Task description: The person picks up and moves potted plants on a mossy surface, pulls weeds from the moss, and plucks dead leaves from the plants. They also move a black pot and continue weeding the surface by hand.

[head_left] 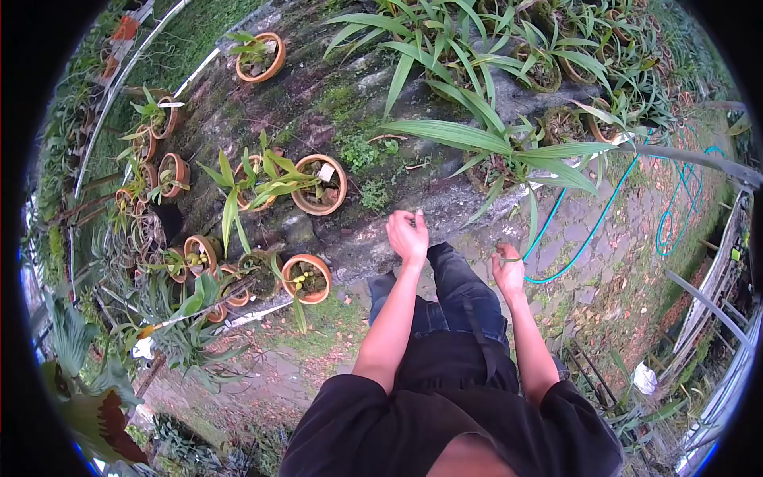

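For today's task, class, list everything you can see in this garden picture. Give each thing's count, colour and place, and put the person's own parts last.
pots: ten or more, terracotta, on the slab, mostly left
plants: many, green, long-leaved, in the pots and along the top
slab: one, grey with moss, centre
tag: one, white, in a centre pot
hose: one, turquoise, on the paving, right
paving: stone, brown-grey, mossy, right and bottom
leaf: one, green, hanging down to the right hand
shirt: black, bottom
jeans: blue, centre
left hand: curled, over the slab's edge
right hand: closed on the leaf's tip, it seems
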`<action>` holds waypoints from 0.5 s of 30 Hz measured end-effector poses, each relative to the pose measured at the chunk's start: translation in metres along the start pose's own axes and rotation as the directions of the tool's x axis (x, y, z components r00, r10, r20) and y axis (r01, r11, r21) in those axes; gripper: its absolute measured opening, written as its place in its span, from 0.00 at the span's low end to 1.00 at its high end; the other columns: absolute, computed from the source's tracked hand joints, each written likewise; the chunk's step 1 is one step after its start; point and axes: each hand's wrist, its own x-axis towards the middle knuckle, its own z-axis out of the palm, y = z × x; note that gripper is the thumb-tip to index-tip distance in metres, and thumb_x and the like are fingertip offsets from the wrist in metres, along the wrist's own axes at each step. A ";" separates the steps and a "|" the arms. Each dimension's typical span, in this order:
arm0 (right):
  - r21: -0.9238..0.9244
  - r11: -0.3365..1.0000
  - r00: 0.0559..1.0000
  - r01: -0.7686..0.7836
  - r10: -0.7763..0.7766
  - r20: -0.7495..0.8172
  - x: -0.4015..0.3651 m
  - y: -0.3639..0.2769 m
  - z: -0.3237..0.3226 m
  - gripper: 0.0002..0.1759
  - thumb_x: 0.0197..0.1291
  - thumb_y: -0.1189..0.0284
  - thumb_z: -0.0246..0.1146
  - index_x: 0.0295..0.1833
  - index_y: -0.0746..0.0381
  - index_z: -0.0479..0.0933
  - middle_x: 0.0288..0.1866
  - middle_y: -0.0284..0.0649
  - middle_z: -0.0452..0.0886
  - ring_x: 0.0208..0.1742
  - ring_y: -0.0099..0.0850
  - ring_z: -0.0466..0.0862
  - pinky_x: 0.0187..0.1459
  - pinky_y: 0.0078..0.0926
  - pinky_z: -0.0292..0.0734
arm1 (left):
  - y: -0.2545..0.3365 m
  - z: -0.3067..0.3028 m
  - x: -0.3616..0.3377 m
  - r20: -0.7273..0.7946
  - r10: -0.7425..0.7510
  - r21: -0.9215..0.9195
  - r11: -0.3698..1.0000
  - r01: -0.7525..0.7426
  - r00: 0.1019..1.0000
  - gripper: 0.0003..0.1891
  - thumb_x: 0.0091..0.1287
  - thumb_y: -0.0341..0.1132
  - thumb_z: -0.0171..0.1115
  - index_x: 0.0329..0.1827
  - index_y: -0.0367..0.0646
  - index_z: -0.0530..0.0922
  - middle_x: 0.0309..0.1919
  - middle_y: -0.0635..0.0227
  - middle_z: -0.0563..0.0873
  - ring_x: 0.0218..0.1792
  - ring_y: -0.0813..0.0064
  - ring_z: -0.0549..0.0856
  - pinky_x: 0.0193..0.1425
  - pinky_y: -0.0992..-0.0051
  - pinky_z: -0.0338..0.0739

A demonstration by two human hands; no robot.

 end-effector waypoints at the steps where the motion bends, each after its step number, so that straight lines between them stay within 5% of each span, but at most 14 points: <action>1: 0.073 0.995 0.998 0.062 -0.064 0.029 0.008 -0.016 0.008 0.15 0.60 0.73 0.67 0.52 0.64 0.79 0.47 0.50 0.86 0.50 0.52 0.85 0.53 0.47 0.80 | -0.022 0.000 0.011 -0.189 -0.004 0.032 0.999 0.010 0.982 0.17 0.59 0.41 0.76 0.38 0.42 0.75 0.34 0.61 0.78 0.40 0.56 0.79 0.48 0.58 0.72; 3: 0.164 0.974 0.985 0.159 -0.168 0.041 0.021 -0.048 0.028 0.12 0.61 0.73 0.67 0.49 0.63 0.80 0.43 0.49 0.87 0.48 0.49 0.86 0.50 0.44 0.81 | -0.050 -0.007 0.023 -0.327 -0.125 0.155 0.971 0.184 0.937 0.20 0.59 0.43 0.77 0.43 0.41 0.76 0.37 0.59 0.80 0.44 0.54 0.81 0.52 0.59 0.74; 5: 0.219 0.964 0.973 0.153 -0.186 0.137 0.037 -0.076 0.047 0.12 0.61 0.73 0.67 0.49 0.64 0.81 0.43 0.49 0.87 0.48 0.48 0.87 0.50 0.42 0.81 | -0.070 -0.016 0.031 -0.094 -0.275 0.092 0.955 0.283 0.957 0.16 0.60 0.41 0.75 0.42 0.42 0.79 0.42 0.58 0.81 0.49 0.53 0.81 0.56 0.57 0.74; 10: 0.289 0.948 0.932 0.137 -0.222 0.285 0.062 -0.138 0.070 0.12 0.62 0.73 0.67 0.50 0.65 0.81 0.44 0.48 0.87 0.46 0.46 0.88 0.50 0.41 0.82 | -0.091 -0.028 0.036 -0.044 -0.255 0.078 0.963 0.258 0.966 0.10 0.62 0.40 0.73 0.34 0.44 0.83 0.36 0.62 0.83 0.42 0.56 0.83 0.51 0.57 0.76; 13: 0.230 0.945 0.922 0.232 -0.289 0.259 0.076 -0.165 0.083 0.12 0.62 0.74 0.66 0.50 0.64 0.81 0.43 0.47 0.87 0.47 0.46 0.88 0.50 0.41 0.82 | -0.099 -0.052 0.034 -0.089 -0.234 0.145 0.959 0.245 0.968 0.10 0.62 0.40 0.73 0.33 0.45 0.84 0.34 0.63 0.85 0.41 0.57 0.84 0.50 0.58 0.77; 15: 0.151 0.926 0.909 0.346 -0.370 0.192 0.089 -0.185 0.099 0.15 0.60 0.72 0.69 0.52 0.62 0.81 0.52 0.46 0.84 0.52 0.47 0.85 0.53 0.42 0.80 | -0.104 -0.067 0.036 -0.109 -0.210 0.174 0.958 0.227 0.972 0.10 0.61 0.40 0.74 0.33 0.45 0.84 0.34 0.63 0.86 0.42 0.57 0.84 0.51 0.58 0.77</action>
